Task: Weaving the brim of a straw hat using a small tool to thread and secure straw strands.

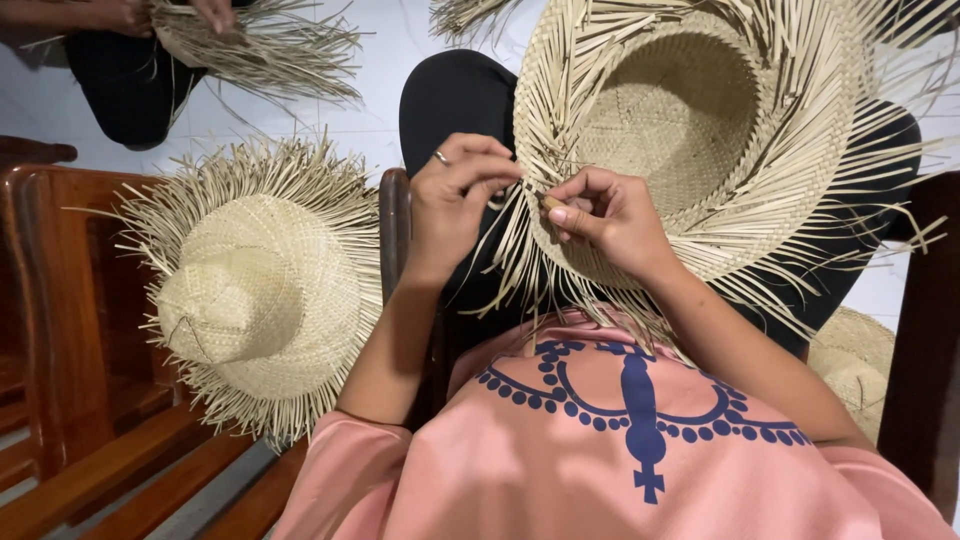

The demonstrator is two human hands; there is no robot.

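Unfinished straw hat (690, 120) on the lap, crown hollow up, nothing inside. Left hand (455, 195) and right hand (605, 215) both pinched on loose strands at its brim edge. Second straw hat (255, 290) crown-up on wooden bench (70, 330), left. Another person's hands (170, 15) top left.

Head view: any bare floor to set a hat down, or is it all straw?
Bare white floor shows between the finished hat on the wooden bench, the other person's hat and the dark knee. Crowded in the lap: left hand and right hand pinch strands at the unfinished hat brim.
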